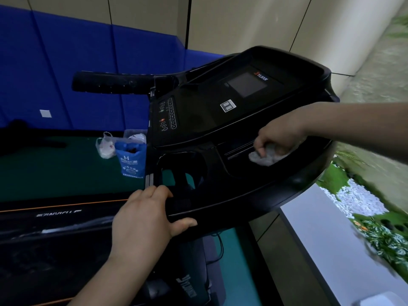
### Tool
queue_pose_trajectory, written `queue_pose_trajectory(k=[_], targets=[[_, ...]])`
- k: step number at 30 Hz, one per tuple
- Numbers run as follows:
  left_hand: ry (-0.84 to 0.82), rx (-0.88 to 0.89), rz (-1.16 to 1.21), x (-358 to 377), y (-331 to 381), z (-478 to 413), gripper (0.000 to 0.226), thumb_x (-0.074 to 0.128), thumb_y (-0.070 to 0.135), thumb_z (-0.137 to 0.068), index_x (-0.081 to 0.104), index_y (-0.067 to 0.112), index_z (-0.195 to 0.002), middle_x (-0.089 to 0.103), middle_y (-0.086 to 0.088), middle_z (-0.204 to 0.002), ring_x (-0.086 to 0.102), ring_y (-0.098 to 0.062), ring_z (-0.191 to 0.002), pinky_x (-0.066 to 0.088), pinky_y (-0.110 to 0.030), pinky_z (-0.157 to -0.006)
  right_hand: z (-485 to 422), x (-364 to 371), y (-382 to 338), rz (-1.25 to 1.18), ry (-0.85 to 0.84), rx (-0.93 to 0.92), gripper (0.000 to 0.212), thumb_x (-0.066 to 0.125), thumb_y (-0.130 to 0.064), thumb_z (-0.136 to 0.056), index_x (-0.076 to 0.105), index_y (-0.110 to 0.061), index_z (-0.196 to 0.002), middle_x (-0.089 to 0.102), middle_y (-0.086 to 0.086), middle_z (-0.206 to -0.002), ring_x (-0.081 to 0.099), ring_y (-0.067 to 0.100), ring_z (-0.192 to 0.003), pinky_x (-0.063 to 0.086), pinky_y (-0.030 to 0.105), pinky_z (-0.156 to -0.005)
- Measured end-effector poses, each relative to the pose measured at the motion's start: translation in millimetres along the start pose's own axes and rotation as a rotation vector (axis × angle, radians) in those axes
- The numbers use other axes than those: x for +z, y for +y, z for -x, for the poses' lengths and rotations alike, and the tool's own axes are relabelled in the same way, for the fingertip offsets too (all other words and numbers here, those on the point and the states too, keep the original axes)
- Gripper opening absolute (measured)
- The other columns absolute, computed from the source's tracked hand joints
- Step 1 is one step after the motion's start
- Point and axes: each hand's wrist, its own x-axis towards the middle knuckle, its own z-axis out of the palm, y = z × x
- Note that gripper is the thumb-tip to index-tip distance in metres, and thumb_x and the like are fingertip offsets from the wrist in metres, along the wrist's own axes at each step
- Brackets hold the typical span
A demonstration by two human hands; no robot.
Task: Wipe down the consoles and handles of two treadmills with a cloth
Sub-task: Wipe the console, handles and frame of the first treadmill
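A black treadmill console [198, 115] fills the middle of the view, with a dark screen [247, 84] and a column of buttons [167, 115]. My right hand [279, 134] grips a crumpled grey cloth [267, 156] and presses it into the shallow tray on the console's right lower part. My left hand [145, 217] holds the console's near left edge, fingers on top and thumb under the rim, beside a cup-holder opening [183, 171]. A black padded handle [110, 83] sticks out to the left behind the console.
A blue plastic bag [130, 160] and a white plastic bag [106, 146] sit on the green floor to the left. A second treadmill's black deck [55, 217] lies at lower left. Blue wall mats [77, 62] stand behind; a window ledge [320, 239] runs on the right.
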Motion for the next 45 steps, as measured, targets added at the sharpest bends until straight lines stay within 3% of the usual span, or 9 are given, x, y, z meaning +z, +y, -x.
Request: queue_pose_trajectory(k=[3,6,9,14,20,25,30,36,45], targets=[[0.002,0.002,0.003,1,0,1,0.069,0.055,0.082,-0.048,0.064,0.024,-0.083,0.057,0.009,-0.070,0.055,-0.015,-0.067,0.035,-0.022,-0.050,7,5,19,0.138,0.114,-0.044,0.033,0.068,-0.008,-0.074,0.067,-0.018,-0.105,0.055,-0.004,-0.096,0.058,0.024,-0.094,0.049,0.029,-0.079],[-0.003,0.002,0.003,1,0,0,0.068,0.055,0.082,-0.048,0.064,0.024,-0.082,0.057,0.010,-0.070,0.055,-0.015,-0.067,0.035,-0.022,-0.050,22,1,52,0.238,0.248,0.049,0.026,0.068,-0.005,-0.075,0.066,-0.004,-0.100,0.061,0.013,-0.091,0.060,0.028,-0.078,0.048,0.031,-0.065],[-0.001,0.004,0.000,2,0,0,0.068,0.055,0.083,-0.048,0.063,0.024,-0.082,0.056,0.010,-0.070,0.055,-0.015,-0.067,0.038,-0.023,-0.049,33,-2,78,0.119,0.301,0.232,0.042,0.078,-0.012,-0.071,0.067,-0.019,-0.111,0.059,0.005,-0.102,0.063,0.028,-0.094,0.047,0.029,-0.081],[-0.006,0.002,0.000,3,0,0,0.067,0.057,0.081,-0.048,0.063,0.024,-0.082,0.057,0.009,-0.070,0.056,-0.017,-0.068,0.042,-0.027,-0.051,29,-7,63,0.052,0.263,0.273,0.048,0.076,-0.021,-0.072,0.063,-0.022,-0.119,0.064,0.004,-0.112,0.062,0.024,-0.100,0.045,0.026,-0.085],[-0.011,-0.003,-0.007,4,-1,-1,0.067,0.057,0.081,-0.047,0.063,0.024,-0.082,0.057,0.009,-0.070,0.056,-0.018,-0.069,0.043,-0.028,-0.051,7,6,37,0.009,0.264,0.122,0.063,0.083,-0.046,-0.063,0.056,-0.024,-0.116,0.044,-0.001,-0.103,0.051,0.022,-0.096,0.047,0.032,-0.084],[-0.018,-0.004,-0.004,4,-2,-1,0.069,0.055,0.083,-0.048,0.064,0.025,-0.085,0.058,0.009,-0.072,0.056,-0.017,-0.070,0.043,-0.027,-0.051,8,1,53,0.011,0.385,0.221,0.050,0.078,-0.037,-0.074,0.061,-0.016,-0.116,0.059,0.014,-0.112,0.059,0.032,-0.100,0.048,0.033,-0.083],[-0.013,-0.003,-0.009,4,-2,-1,0.071,0.051,0.084,-0.048,0.064,0.025,-0.085,0.058,0.010,-0.071,0.056,-0.017,-0.068,0.041,-0.026,-0.051,15,0,48,0.041,0.185,0.160,0.072,0.083,-0.045,-0.064,0.050,-0.020,-0.123,0.048,0.008,-0.117,0.054,0.028,-0.106,0.047,0.033,-0.087],[0.000,0.005,-0.011,4,-1,-1,0.073,0.047,0.085,-0.050,0.064,0.024,-0.085,0.059,0.008,-0.072,0.057,-0.018,-0.069,0.043,-0.028,-0.051,13,4,36,0.176,0.219,0.206,0.077,0.078,-0.060,-0.060,0.046,-0.027,-0.122,0.047,0.005,-0.118,0.055,0.029,-0.107,0.046,0.032,-0.084],[-0.020,-0.010,-0.014,4,-1,0,0.075,0.045,0.086,-0.049,0.064,0.024,-0.087,0.060,0.008,-0.073,0.058,-0.018,-0.071,0.045,-0.028,-0.052,42,-13,67,0.277,0.243,0.294,0.050,0.076,-0.028,-0.075,0.059,-0.030,-0.122,0.050,0.008,-0.123,0.057,0.029,-0.108,0.045,0.030,-0.089]])
